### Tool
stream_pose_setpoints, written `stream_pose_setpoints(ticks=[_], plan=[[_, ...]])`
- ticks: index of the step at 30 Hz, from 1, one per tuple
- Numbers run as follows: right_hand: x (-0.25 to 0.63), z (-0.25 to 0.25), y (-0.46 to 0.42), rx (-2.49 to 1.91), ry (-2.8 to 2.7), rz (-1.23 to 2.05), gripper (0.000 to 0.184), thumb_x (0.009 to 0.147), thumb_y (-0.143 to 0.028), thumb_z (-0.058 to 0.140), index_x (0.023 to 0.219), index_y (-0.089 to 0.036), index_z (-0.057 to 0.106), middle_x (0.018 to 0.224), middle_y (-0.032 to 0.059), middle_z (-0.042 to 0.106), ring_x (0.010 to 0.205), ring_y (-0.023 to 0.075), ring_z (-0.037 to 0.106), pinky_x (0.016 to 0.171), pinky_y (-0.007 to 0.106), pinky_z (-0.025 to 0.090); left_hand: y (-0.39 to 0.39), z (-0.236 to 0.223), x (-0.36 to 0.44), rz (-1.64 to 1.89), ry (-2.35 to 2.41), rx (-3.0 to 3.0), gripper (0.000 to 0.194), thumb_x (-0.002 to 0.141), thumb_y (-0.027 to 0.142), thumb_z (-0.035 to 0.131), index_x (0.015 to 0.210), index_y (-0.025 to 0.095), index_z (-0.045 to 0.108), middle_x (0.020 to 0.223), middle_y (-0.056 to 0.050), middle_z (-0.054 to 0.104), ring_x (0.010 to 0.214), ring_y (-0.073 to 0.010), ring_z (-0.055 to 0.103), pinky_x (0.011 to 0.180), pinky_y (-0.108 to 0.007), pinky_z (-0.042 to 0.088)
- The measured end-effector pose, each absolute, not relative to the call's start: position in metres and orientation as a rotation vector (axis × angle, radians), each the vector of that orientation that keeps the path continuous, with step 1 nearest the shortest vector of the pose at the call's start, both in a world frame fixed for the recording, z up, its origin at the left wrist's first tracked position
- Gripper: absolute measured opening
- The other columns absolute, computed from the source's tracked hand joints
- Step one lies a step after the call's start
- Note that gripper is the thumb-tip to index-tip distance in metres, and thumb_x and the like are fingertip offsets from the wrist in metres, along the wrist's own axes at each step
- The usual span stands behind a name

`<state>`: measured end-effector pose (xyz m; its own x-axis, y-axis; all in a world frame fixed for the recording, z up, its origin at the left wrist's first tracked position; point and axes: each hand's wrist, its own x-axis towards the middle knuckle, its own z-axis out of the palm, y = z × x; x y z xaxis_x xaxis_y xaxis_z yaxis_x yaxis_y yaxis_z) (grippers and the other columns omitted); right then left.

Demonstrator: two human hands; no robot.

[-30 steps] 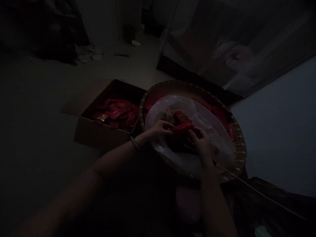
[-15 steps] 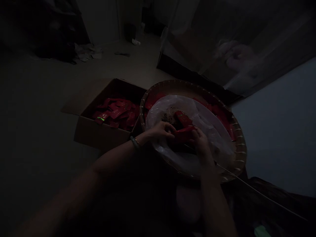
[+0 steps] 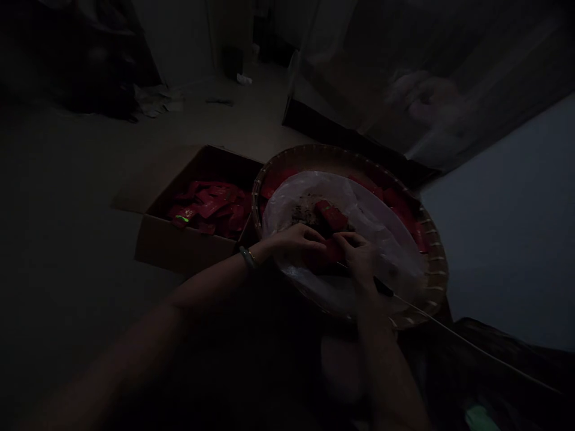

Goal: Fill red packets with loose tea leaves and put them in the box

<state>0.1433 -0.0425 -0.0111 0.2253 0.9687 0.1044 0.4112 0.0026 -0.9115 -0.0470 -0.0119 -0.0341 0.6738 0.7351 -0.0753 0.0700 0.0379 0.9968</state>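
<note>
It is very dark. My left hand [image 3: 296,239], with a bracelet on its wrist, is closed with fingertips on the left side of a small red packet [image 3: 331,251]. My right hand [image 3: 362,257] pinches the same packet near its upper right edge. Just beyond lies another red packet [image 3: 331,215], beside dark loose leaf-like bits [image 3: 303,212]. These rest on a clear plastic sheet [image 3: 381,233] in a round woven tray [image 3: 439,263]. Under my right wrist is a black handle [image 3: 383,287] with a pale cord; its thin tip shows near the held packet.
Left of the tray stands an open cardboard box [image 3: 179,245] heaped with red packets [image 3: 215,206]. More red packets [image 3: 404,215] line the tray's far right side. A large plastic-covered object [image 3: 359,96] stands behind, and a pale wall [image 3: 503,239] rises at right.
My right hand has moved left and slightly up, closer to my left hand. The red packet between them sits lower and shows less. More of the black handle is visible.
</note>
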Motion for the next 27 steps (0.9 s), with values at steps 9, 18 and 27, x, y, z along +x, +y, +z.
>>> stream_pose_setpoints(ticks=[9, 18, 27], plan=[[0.159, -0.023, -0.038, -1.596, -1.191, 0.905, 0.052, 0.057, -0.052, 0.074, 0.088, -0.011, 0.07, 0.074, 0.0056, 0.069, 0.066, 0.0203, 0.061, 0.061, 0.031, 0.048, 0.007, -0.032, -0.009, 0.824, 0.865, 1.251, 0.027, 0.071, 0.031, 0.07, 0.089, 0.011, 0.072, 0.079, -0.004, 0.07, 0.07, -0.0122, 0.061, 0.066, -0.022, 0.046], [0.154, -0.02, -0.04, -1.544, -1.237, 0.953, 0.039, 0.06, -0.046, 0.073, 0.078, -0.012, 0.071, 0.066, 0.0009, 0.067, 0.061, 0.0167, 0.058, 0.058, 0.027, 0.043, 0.011, -0.024, -0.01, 0.754, 0.848, 1.207, 0.025, 0.068, 0.032, 0.071, 0.079, 0.01, 0.07, 0.068, 0.0, 0.065, 0.061, -0.0088, 0.055, 0.06, -0.02, 0.043], [0.152, -0.015, -0.044, -1.55, -1.247, 0.921, 0.032, 0.062, -0.045, 0.072, 0.068, -0.014, 0.068, 0.059, -0.0016, 0.061, 0.053, 0.0127, 0.051, 0.052, 0.024, 0.039, 0.008, -0.015, -0.021, 0.655, 0.899, 1.313, 0.033, 0.067, 0.042, 0.07, 0.073, 0.01, 0.066, 0.057, 0.004, 0.054, 0.049, -0.0053, 0.043, 0.047, -0.018, 0.032]])
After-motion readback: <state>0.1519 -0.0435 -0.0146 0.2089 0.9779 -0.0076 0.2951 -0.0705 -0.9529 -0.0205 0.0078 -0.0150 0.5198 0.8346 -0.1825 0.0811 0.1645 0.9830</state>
